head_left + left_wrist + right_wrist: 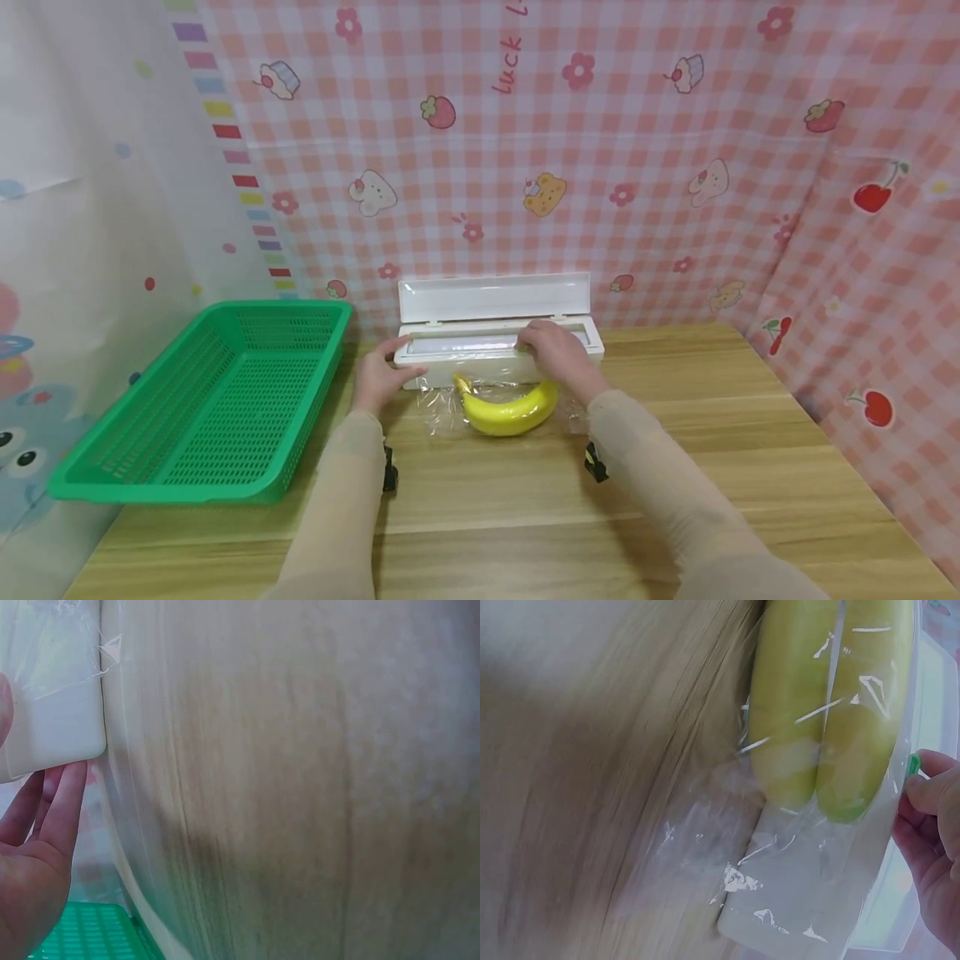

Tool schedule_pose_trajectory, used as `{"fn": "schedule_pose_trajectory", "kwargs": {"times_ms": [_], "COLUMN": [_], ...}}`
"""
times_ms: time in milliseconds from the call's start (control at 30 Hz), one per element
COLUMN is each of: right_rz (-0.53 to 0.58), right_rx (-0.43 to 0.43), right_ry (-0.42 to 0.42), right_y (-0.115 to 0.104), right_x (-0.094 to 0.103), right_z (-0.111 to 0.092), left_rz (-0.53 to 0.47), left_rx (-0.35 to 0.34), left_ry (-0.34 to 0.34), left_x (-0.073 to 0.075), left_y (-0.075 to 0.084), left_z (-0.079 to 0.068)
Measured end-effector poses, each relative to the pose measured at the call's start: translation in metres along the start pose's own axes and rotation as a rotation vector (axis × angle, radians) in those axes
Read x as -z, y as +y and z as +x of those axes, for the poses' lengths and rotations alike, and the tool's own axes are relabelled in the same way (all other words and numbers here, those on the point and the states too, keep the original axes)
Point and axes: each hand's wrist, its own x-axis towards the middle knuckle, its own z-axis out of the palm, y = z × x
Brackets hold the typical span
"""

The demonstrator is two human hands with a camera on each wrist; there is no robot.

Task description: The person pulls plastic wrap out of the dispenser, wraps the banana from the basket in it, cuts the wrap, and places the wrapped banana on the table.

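A white cling film dispenser (480,367) stands at the back of the table with its lid (495,298) raised. Clear film (442,408) hangs from its front onto the table. In front of the box lies a yellow banana (510,415), with film around it; the right wrist view shows the banana (791,705) under film beside what looks like its reflection. My left hand (377,377) holds the box's left end, thumb at the front and fingers along the end. My right hand (558,354) pinches a small green slider (913,765) on the dispenser's top edge.
A green plastic basket (300,400) with perforated walls stands on the left of the wooden table (487,533). Behind the dispenser hangs a pink checked cloth (480,183). A dark wrist device (596,462) sits under my right sleeve.
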Motion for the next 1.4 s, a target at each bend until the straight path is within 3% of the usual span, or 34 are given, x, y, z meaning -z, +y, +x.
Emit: {"fn": "schedule_pose_trajectory", "kwargs": {"times_ms": [533,800,1200,1400], "right_rz": [-0.016,-0.006,-0.017,-0.015], "right_rx": [0.055,0.025,0.067,0.045], "right_ry": [0.043,0.026,0.065,0.057], "right_y": [0.016,0.023,0.032,0.036], "right_x": [0.003,0.004,0.006,0.008], "right_z": [-0.006,-0.007,-0.013,-0.015], "left_rz": [0.042,0.068,0.076,0.077], "left_rx": [-0.013,-0.042,-0.038,-0.042], "left_ry": [-0.003,0.009,0.006,0.004], "left_x": [0.0,0.0,0.001,-0.001], "left_y": [0.001,0.0,-0.002,-0.005], "left_z": [0.0,0.001,0.0,0.002]}}
